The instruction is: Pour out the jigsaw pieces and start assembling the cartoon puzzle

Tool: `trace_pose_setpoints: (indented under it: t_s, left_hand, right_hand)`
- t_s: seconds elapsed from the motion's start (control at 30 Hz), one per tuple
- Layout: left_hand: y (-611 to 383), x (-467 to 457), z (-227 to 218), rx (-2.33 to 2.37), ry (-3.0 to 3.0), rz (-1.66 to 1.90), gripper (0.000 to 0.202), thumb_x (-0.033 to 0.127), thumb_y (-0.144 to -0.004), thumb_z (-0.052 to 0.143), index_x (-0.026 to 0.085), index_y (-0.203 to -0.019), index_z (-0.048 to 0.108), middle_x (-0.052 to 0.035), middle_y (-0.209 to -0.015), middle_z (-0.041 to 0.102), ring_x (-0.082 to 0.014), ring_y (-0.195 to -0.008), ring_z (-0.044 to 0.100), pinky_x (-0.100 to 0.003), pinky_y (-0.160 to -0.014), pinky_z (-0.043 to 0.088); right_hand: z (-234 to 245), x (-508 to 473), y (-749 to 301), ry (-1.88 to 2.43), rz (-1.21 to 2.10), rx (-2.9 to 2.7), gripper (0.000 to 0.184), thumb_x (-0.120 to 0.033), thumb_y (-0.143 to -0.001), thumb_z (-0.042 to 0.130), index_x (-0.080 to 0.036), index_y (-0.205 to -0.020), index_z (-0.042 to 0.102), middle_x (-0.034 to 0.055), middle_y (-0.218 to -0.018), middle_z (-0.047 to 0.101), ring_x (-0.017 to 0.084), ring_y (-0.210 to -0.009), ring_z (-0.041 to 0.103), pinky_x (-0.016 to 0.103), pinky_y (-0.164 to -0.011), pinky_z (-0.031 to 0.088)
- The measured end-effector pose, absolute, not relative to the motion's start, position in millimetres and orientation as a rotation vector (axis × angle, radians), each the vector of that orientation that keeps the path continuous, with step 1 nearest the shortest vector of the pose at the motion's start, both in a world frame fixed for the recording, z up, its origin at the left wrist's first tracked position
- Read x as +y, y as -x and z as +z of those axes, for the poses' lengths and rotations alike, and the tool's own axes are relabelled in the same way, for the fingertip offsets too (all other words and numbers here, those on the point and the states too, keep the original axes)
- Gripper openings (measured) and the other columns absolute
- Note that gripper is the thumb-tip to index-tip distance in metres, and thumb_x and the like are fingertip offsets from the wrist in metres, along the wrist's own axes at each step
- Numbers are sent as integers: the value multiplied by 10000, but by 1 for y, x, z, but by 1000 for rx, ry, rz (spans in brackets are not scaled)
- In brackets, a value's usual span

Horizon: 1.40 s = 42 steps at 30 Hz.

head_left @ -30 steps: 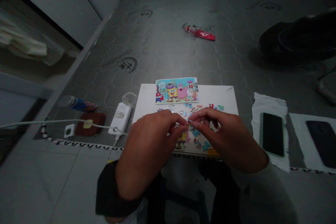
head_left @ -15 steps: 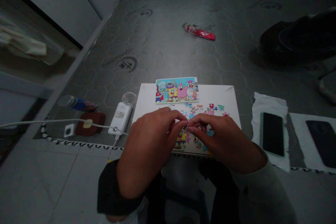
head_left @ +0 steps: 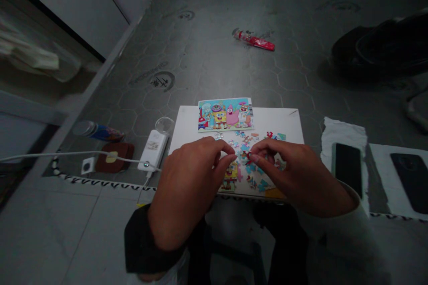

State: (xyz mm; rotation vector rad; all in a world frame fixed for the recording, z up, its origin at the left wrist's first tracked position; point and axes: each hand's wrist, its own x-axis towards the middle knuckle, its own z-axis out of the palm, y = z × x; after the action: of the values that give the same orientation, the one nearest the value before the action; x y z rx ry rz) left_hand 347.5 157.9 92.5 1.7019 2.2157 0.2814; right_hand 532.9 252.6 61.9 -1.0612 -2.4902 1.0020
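Observation:
My left hand [head_left: 195,173] hovers over the white board, thumb and forefinger closed in a pinch; whatever is between the tips is too small to make out. Across from it, my right hand [head_left: 294,171] pinches a small reddish jigsaw puzzle piece [head_left: 246,156] at the fingertips. Below the fingers lies a partly joined puzzle section [head_left: 230,173] with a yellow cartoon face, partly covered by my left hand. Loose puzzle pieces [head_left: 252,182] in blue, pink and red are scattered around it. A cartoon picture card [head_left: 226,116] lies flat behind them.
The white board [head_left: 274,120] rests at the table's near edge. To the left are a white power strip [head_left: 153,149] with a cable, a brown case [head_left: 114,158] and a bottle [head_left: 100,132]. Phones [head_left: 347,167] lie at right, a red wrapper [head_left: 256,41] farther back.
My right hand has moved right, away from my left fingertips, and a reddish puzzle piece now shows at its tips. My left hand has stayed nearly still.

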Motion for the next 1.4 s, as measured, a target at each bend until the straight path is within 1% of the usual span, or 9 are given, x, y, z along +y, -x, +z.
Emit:
trace_pose_setpoints:
  t_s: [0.07,0.17,0.33,0.5,0.6,0.73,0.87,1.2,1.4]
  left_hand:
    - [-345,158,92,2291,-1679,221,159,372,-926,635,294,-982,763,1,-849,740,-177,-694,631,-293,-610,360]
    - [-341,158,92,2393,-1641,115,175,384,-928,627,294,-991,763,-11,-865,749,-209,-736,653,-309,-611,359]
    - [-338,158,91,2453,-1615,20,200,413,-937,606,313,-1010,763,-10,-864,754,-227,-739,666,-316,-577,339]
    - [-339,159,91,2453,-1609,-9,186,414,-932,616,319,-1000,760,-5,-865,760,-232,-740,673,-316,-575,337]
    - [-339,160,90,2443,-1606,-17,186,411,-935,611,315,-994,759,-5,-881,765,-231,-745,676,-313,-580,340]
    - [-340,161,90,2440,-1598,-17,187,415,-936,607,318,-995,756,-1,-895,767,-233,-756,678,-316,-590,351]
    - [-341,162,90,2434,-1587,-10,165,390,-926,616,313,-972,754,-1,-877,761,-237,-759,674,-316,-595,354]
    - [-340,165,89,2467,-1521,-65,203,399,-931,590,322,-1007,761,-7,-890,759,-228,-746,670,-313,-584,350]
    - [-341,165,89,2447,-1546,-47,217,394,-936,578,310,-1016,761,-19,-898,761,-233,-761,677,-318,-609,393]
  right_hand:
    - [61,260,-541,1184,958,-2502,162,-347,-927,589,-245,-926,715,-13,-763,721,136,-635,625,263,-597,410]
    - [55,272,-557,1411,844,-2539,236,-398,-915,559,-240,-931,733,11,-707,701,157,-586,595,283,-545,370]
    - [41,282,-577,1713,746,-2625,294,-474,-882,549,-255,-930,739,35,-726,703,198,-616,606,308,-541,344]
    - [39,284,-581,1779,747,-2689,346,-526,-884,525,-256,-943,734,38,-710,695,212,-645,619,317,-561,354]
    - [41,284,-580,1835,741,-2675,335,-520,-883,524,-261,-937,730,35,-713,697,216,-654,622,318,-564,355]
    - [41,285,-579,1806,748,-2663,298,-495,-874,546,-262,-903,729,31,-711,696,205,-636,612,312,-554,348]
    - [40,286,-581,1796,734,-2632,303,-497,-878,538,-265,-900,731,31,-722,703,200,-634,613,309,-556,353]
    - [41,289,-586,1793,709,-2550,343,-523,-895,514,-271,-950,741,45,-718,707,216,-626,616,318,-554,343]
    - [45,288,-585,1818,729,-2532,345,-526,-901,503,-278,-981,730,45,-726,705,235,-660,619,330,-568,345]
